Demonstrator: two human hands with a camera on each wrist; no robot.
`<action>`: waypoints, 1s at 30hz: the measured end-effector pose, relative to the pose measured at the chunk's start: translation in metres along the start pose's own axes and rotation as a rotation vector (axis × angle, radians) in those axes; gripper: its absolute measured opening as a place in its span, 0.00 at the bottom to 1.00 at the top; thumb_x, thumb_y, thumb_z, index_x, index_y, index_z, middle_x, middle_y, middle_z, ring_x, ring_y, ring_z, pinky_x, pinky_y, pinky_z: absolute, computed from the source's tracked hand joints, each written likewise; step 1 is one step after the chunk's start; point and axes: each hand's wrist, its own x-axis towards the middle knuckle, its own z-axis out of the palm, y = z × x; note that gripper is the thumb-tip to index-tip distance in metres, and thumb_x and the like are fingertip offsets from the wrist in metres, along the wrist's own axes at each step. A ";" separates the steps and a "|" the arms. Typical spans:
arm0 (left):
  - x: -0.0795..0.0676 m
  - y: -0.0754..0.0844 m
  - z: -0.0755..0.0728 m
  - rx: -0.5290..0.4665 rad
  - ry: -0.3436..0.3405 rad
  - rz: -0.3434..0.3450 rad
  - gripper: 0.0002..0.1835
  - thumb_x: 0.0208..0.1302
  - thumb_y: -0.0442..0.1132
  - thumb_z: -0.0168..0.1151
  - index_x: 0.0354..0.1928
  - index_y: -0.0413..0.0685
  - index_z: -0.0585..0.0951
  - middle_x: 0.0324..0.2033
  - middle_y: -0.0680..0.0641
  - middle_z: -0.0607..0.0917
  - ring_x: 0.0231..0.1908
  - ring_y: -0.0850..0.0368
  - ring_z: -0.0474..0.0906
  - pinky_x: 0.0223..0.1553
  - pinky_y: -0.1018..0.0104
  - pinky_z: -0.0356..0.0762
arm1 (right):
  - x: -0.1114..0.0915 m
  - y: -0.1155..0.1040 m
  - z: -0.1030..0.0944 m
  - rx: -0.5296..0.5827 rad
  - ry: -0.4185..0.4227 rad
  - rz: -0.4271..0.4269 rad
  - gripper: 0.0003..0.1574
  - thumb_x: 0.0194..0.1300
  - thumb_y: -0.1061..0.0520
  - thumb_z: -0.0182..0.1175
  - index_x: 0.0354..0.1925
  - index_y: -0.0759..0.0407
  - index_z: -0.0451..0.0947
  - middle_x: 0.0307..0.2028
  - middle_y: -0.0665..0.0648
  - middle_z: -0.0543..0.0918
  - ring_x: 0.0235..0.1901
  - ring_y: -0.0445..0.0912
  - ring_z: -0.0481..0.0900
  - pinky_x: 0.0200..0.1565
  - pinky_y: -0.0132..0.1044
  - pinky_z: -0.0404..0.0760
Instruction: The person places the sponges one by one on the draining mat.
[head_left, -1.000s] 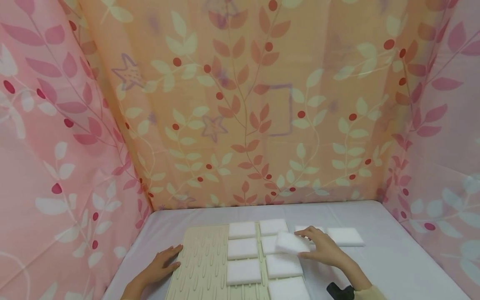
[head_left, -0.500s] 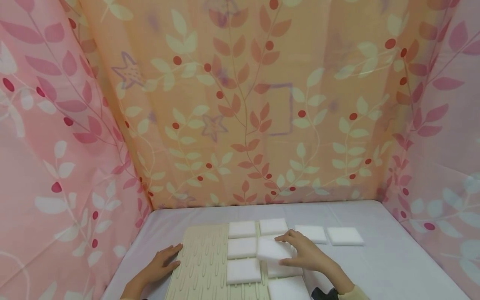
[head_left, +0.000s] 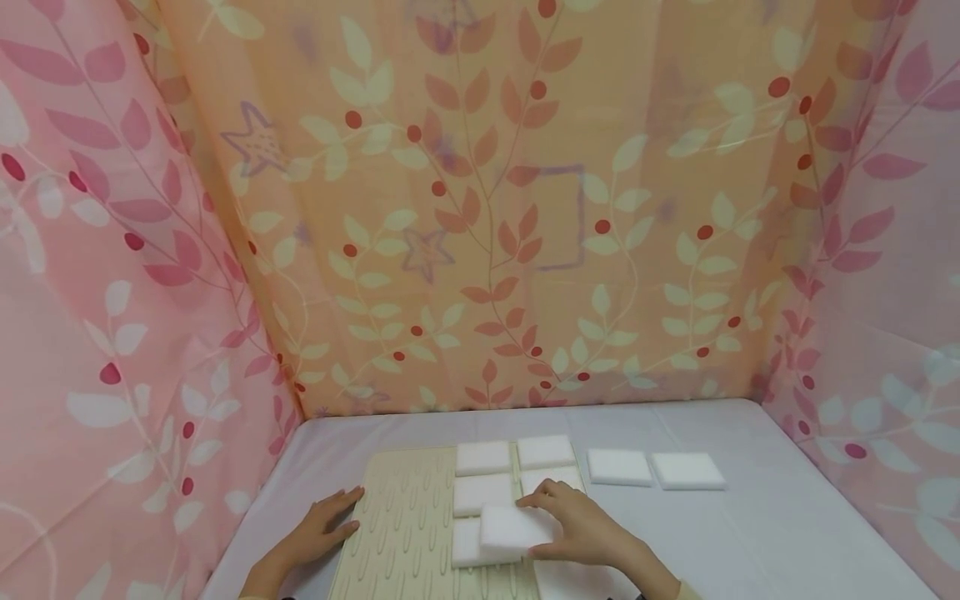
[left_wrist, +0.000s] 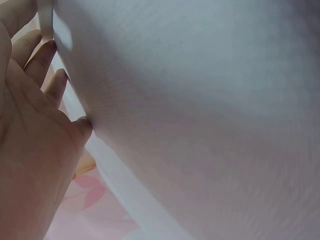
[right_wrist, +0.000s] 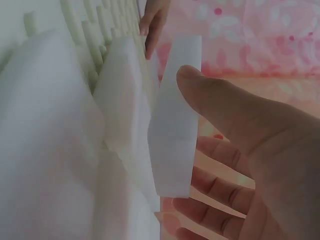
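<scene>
My right hand pinches a white sponge block between thumb and fingers, held above the beige ridged mat. In the right wrist view the held sponge is seen edge-on, thumb on one face and fingers behind it. Below it, several more white sponges, such as one in the left column and one at the back, lie in two columns on the mat's right half. My left hand rests with extended fingers at the mat's left edge. The left wrist view shows its fingertips against a pale surface.
Two more white sponges lie side by side on the white-covered table, right of the mat. Leaf-patterned fabric encloses the table at the back and both sides.
My right hand has carried the sponge leftward and nearer, from over the right column to over the left column's front sponge. My left hand has stayed at the mat's edge.
</scene>
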 end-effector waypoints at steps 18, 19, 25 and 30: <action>-0.002 0.000 0.003 -0.003 0.002 -0.011 0.28 0.59 0.43 0.61 0.60 0.38 0.71 0.57 0.34 0.74 0.56 0.26 0.65 0.45 0.21 0.50 | -0.005 -0.029 0.032 -0.033 0.004 -0.179 0.36 0.54 0.30 0.58 0.55 0.47 0.74 0.43 0.43 0.74 0.39 0.34 0.67 0.37 0.26 0.68; -0.002 0.001 0.003 -0.002 0.002 -0.009 0.28 0.59 0.43 0.62 0.60 0.38 0.72 0.57 0.34 0.74 0.56 0.26 0.66 0.45 0.22 0.51 | -0.005 -0.029 0.034 -0.028 0.001 -0.188 0.36 0.55 0.30 0.57 0.55 0.48 0.74 0.43 0.44 0.74 0.38 0.33 0.66 0.36 0.25 0.66; -0.002 0.005 0.002 0.002 0.005 0.010 0.28 0.59 0.42 0.62 0.59 0.37 0.71 0.56 0.34 0.75 0.55 0.26 0.66 0.46 0.24 0.53 | -0.005 -0.030 0.041 -0.131 0.015 -0.238 0.37 0.55 0.26 0.53 0.52 0.48 0.75 0.41 0.45 0.73 0.35 0.33 0.64 0.32 0.20 0.57; -0.001 0.004 -0.002 -0.027 -0.027 -0.059 0.29 0.60 0.43 0.61 0.61 0.38 0.70 0.59 0.35 0.73 0.58 0.26 0.62 0.49 0.23 0.48 | -0.004 -0.031 0.040 -0.160 0.055 -0.242 0.35 0.55 0.29 0.56 0.53 0.47 0.75 0.41 0.44 0.73 0.36 0.34 0.64 0.34 0.22 0.60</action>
